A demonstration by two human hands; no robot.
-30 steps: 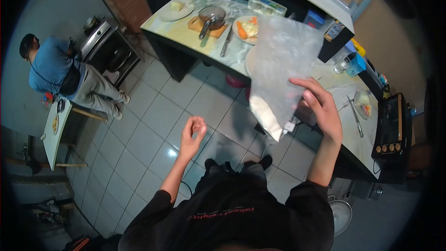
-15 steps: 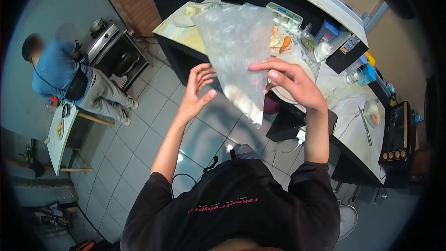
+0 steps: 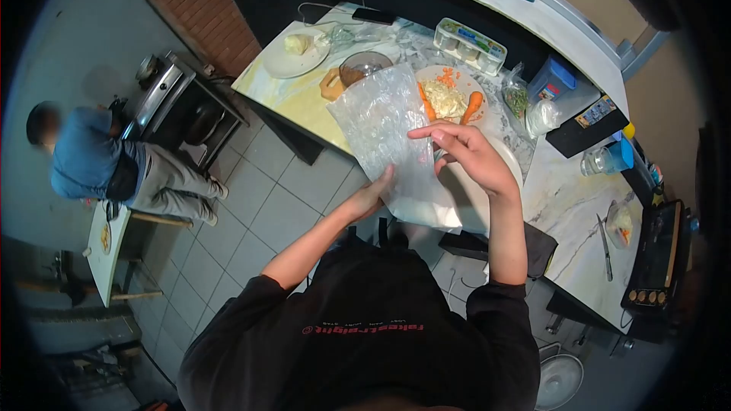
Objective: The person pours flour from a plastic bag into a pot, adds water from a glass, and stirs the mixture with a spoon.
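A clear plastic bag [image 3: 381, 110] hangs tilted in front of me, with something white gathered at its lower end. My left hand [image 3: 371, 196] grips the bag's lower left side, its thumb on the front and its other fingers hidden behind. On the other side, my right hand [image 3: 476, 158] is bent around the bag's right edge, index finger stretched across the plastic. Just beyond the bag is a plate [image 3: 480, 84] with a whole carrot [image 3: 474, 105], chopped orange bits and a pale shredded heap [image 3: 444, 99]. Beneath my right hand, a large white plate [image 3: 502, 154] is partly covered.
A glass bowl [image 3: 365, 65] and a plate [image 3: 278, 68] with a pale vegetable piece stand at the back left. An egg carton [image 3: 470, 44] is behind the carrot plate. To the right lie a knife [image 3: 605, 247] and a toaster oven [image 3: 655, 255]. Another person [image 3: 99, 144] stands by the stove.
The bag has come lower, and its white-filled end has swung right. My left hand has moved from beside the bag to gripping it. The view has shifted, showing more of the counter.
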